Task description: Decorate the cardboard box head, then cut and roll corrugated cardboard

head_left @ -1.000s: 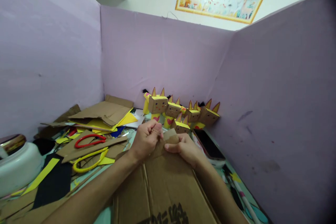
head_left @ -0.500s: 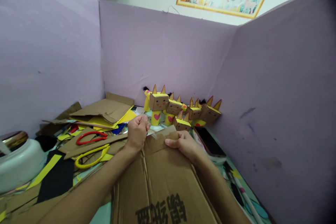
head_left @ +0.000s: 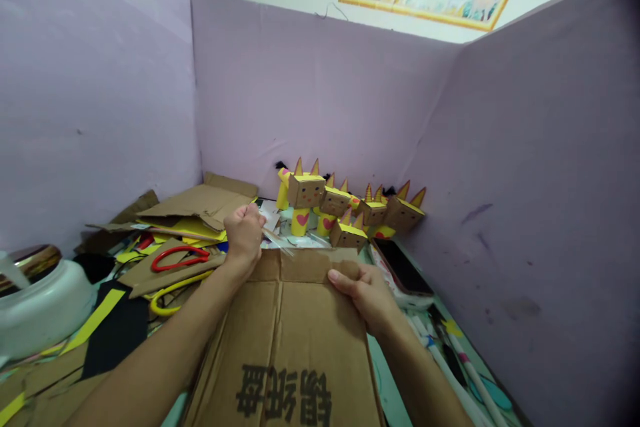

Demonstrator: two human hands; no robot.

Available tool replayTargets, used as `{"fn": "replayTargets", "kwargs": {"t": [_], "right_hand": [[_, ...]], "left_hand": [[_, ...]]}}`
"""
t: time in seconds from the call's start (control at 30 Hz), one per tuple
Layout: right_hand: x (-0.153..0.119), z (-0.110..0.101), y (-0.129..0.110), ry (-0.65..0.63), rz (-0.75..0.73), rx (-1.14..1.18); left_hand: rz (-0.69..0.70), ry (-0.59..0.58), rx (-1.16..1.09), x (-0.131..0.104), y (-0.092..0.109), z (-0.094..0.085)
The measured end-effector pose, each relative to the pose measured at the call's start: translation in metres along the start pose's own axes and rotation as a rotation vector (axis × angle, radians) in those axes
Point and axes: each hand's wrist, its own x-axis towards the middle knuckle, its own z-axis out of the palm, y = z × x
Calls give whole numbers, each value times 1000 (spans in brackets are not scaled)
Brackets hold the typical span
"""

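Observation:
A flattened brown cardboard box [head_left: 310, 317] with dark printed characters lies tilted in front of me. My right hand [head_left: 369, 293] grips its far right edge, thumb on top and fingers underneath. Closed in a fist, my left hand [head_left: 244, 237] is raised over the far left corner. From the fist a strip of clear tape [head_left: 278, 241] stretches to the box's far edge. The end inside the fist is hidden.
Several cardboard animal figures [head_left: 306, 192] with yellow horns stand along the back panel. Right of them lies a phone [head_left: 400, 267]. On the left are red-handled scissors [head_left: 180, 257], a yellow handle [head_left: 163, 303], cardboard scraps [head_left: 197, 203] and a white container [head_left: 47, 313].
My left hand has moved left, away from the box, and the tape strip now stretches longer. The box has turned and its far edge lies squarer to me; my right hand still grips it.

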Motion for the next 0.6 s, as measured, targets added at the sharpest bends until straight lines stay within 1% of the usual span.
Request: {"fn": "replayTargets", "kwargs": {"t": [0.1,0.23,0.33,0.43,0.5,0.6], "right_hand": [[-11,-16,8,56,24,46],[-32,-46,24,161,80,71],[-45,-59,36,146,113,88],[-51,-73,46,133,113,102],[-53,-87,51,175,119,73],[-56,-108,59,290,127,23]], "left_hand": [[-37,78,-6,12,11,-9],[-48,237,-15,37,29,-31],[-29,272,-17,52,32,-40],[-14,303,-6,62,32,-48],[8,380,11,70,38,-56],[77,518,65,83,52,-72]]}}
